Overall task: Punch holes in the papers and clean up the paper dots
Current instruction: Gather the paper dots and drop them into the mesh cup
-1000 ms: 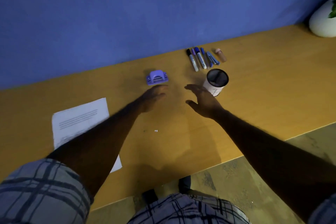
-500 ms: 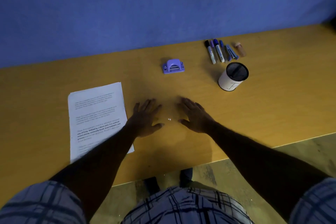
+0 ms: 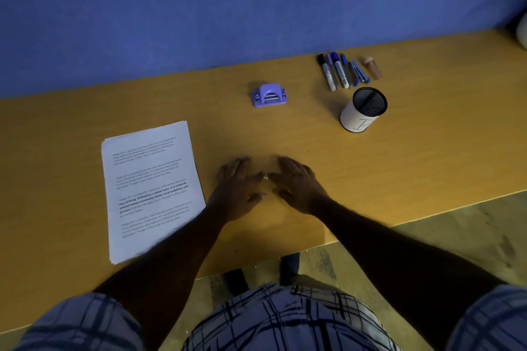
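Dots point(image 3: 265, 177) lie on the desk point(image 3: 399, 157) between my flat, spread hands, just beside both index fingertips; left hand point(image 3: 238, 189) and right hand point(image 3: 299, 185) look equally near, grasping nothing.

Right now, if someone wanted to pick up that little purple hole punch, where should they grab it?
Probably from above, pinching the two short ends of the purple hole punch. It sits flat on the table with its arched handle up and free space on both sides. The raised handle may also offer a hold, though pressing it could work the punch. Both hands are elsewhere, by the paper dots.
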Available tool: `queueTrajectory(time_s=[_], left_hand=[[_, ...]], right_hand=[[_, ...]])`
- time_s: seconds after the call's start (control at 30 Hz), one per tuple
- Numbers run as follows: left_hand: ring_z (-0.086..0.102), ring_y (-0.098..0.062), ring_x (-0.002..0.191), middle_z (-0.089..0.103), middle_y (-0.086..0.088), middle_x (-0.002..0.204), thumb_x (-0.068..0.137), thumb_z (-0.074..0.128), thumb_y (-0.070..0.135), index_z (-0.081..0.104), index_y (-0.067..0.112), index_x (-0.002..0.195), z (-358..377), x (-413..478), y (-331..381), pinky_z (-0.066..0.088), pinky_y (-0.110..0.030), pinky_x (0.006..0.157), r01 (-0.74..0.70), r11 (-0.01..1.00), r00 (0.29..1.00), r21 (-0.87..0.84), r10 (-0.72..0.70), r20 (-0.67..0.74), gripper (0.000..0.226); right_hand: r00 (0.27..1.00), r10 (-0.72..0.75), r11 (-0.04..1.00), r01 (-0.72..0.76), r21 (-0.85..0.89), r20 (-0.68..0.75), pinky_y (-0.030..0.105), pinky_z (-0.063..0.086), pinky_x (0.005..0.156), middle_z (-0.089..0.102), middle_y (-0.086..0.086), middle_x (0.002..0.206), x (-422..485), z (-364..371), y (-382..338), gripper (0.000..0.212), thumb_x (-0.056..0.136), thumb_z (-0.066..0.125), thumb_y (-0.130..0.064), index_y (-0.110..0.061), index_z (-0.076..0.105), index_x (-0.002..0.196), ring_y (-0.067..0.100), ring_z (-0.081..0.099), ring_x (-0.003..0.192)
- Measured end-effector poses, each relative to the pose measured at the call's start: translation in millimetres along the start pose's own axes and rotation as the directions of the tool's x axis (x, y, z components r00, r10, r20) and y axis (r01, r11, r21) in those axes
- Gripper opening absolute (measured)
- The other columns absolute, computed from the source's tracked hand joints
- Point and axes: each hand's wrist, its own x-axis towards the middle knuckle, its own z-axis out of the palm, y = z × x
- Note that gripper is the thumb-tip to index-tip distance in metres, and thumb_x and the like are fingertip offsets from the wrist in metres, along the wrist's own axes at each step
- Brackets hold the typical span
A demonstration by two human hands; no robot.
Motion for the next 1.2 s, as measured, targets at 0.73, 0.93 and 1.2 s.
queueTrajectory(time_s=[0.73,0.93,1.2], left_hand=[[0.031,-0.024,0.140,0.042,-0.001,0.146,0.088,0.063,0.033,0.072,0.027,0.088,0.2,26.2,26.8,0.032,-0.048,0.108,0.236,0.934,0.938,-0.268,-0.291,-0.188,0.010],[0.025,-0.024,0.143,0.037,-0.005,0.149,0.092,0.058,0.030,0.070,0.018,0.095,0.5,25.6,13.3,0.026,-0.049,0.111,0.220,0.925,0.953,-0.309,-0.271,-0.133,0.017],[0.038,-0.025,0.136,0.047,-0.008,0.142,0.092,0.059,0.028,0.071,0.010,0.096,-12.1,7.6,-14.6,0.033,-0.048,0.108,0.264,0.878,0.911,-0.400,-0.363,-0.195,0.022]], right_hand=[[0.977,0.215,0.957,-0.212,0.200,0.008,0.045,0.046,0.099,0.053,0.003,0.128,13.4,-4.7,-5.3,0.035,0.084,0.071,-0.030,-0.023,0.062,0.117,0.025,0.051,0.117],[0.980,0.198,0.965,-0.193,0.178,-0.008,0.043,0.043,0.097,0.054,0.003,0.126,17.8,-2.9,-8.4,0.033,0.086,0.069,-0.034,-0.023,0.063,0.116,0.025,0.050,0.116],[0.972,0.219,0.960,-0.200,0.194,-0.081,0.041,0.039,0.089,0.058,-0.001,0.115,26.0,4.0,-17.7,0.023,0.085,0.069,-0.040,-0.026,0.067,0.104,0.023,0.052,0.110]])
